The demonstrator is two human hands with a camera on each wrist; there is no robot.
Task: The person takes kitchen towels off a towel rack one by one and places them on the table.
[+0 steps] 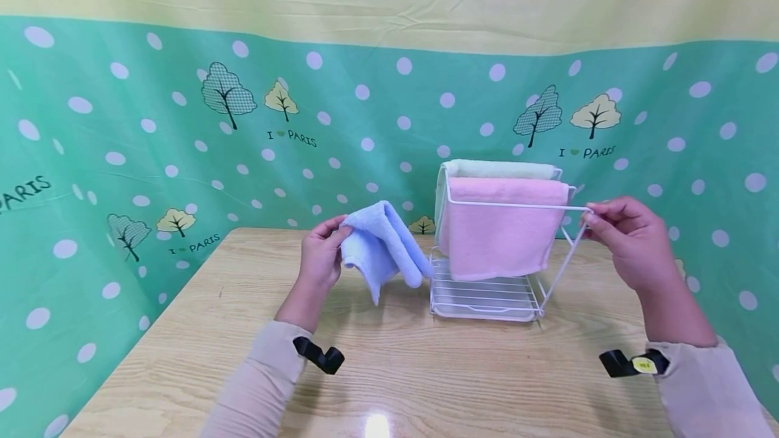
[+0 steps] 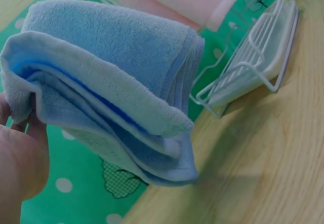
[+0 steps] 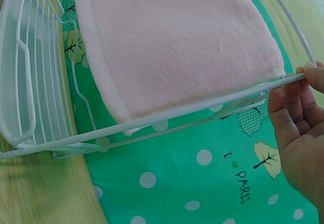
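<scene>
My left hand (image 1: 321, 253) pinches a folded blue towel (image 1: 380, 242) by its left corner, holding it above the table to the left of a white wire rack (image 1: 517, 206). In the left wrist view the blue towel (image 2: 111, 57) hangs in several soft layers. My right hand (image 1: 629, 242) pinches the rack's upper right front corner between thumb and fingers, as the right wrist view also shows. A pink towel (image 1: 505, 232) drapes over a bar of the rack. Behind it hangs a pale green towel (image 1: 505, 169). The rack's front top bar carries no towel.
The rack's wire shelf and white tray (image 1: 487, 308) sit at its base on the wooden table (image 1: 426, 377). A green and yellow curtain (image 1: 365, 120) with white dots and printed trees hangs behind the table. Black bands with small cameras circle both sleeves.
</scene>
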